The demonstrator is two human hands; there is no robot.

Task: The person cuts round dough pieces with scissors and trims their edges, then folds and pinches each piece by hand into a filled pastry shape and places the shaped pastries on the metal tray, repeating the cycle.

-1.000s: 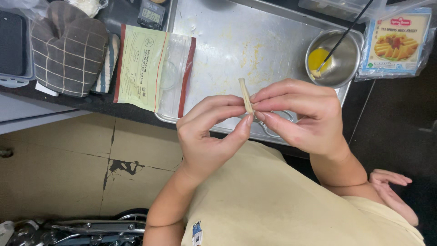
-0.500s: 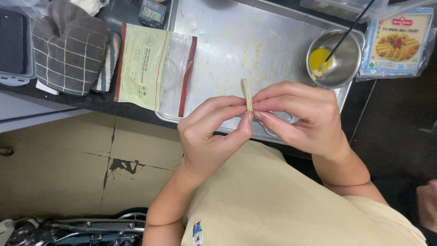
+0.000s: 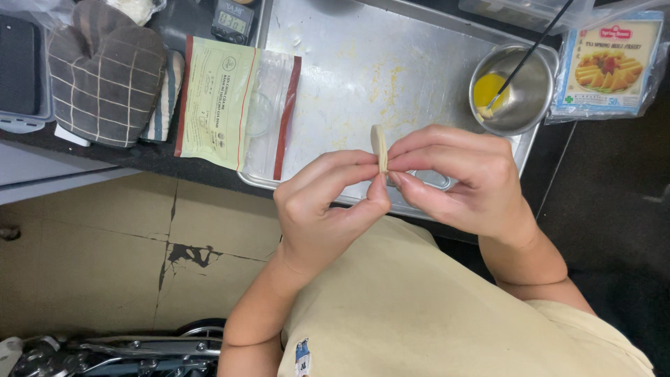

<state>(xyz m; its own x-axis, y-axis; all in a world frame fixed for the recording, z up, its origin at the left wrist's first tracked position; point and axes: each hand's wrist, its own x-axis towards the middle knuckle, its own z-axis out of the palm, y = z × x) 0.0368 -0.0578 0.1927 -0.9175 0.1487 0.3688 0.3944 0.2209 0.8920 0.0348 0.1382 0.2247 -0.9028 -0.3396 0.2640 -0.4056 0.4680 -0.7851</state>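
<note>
Taking the metal tray [image 3: 419, 63] as the landmark, a checked oven mitt [image 3: 105, 73] lay on the dark bench [image 3: 157, 157] well to the tray's left, with a small digital timer [image 3: 232, 21] just off the tray's upper left corner. A green and clear zip bag [image 3: 234, 105] rested half on the bench and half over the tray's left rim. Over the tray's near edge, the left hand [image 3: 328, 209] and the right hand [image 3: 460, 178] met, and their fingertips together pinched a pale, thin roll of dough [image 3: 379, 146], held upright above the tray's rim; each grip was pressed closed on it. In the tray's right corner stood a small steel bowl [image 3: 527, 94] holding yellow liquid and a dark-handled brush [image 3: 523, 63]. Just right of the tray lay a packet of wrappers [image 3: 614, 63].
</note>
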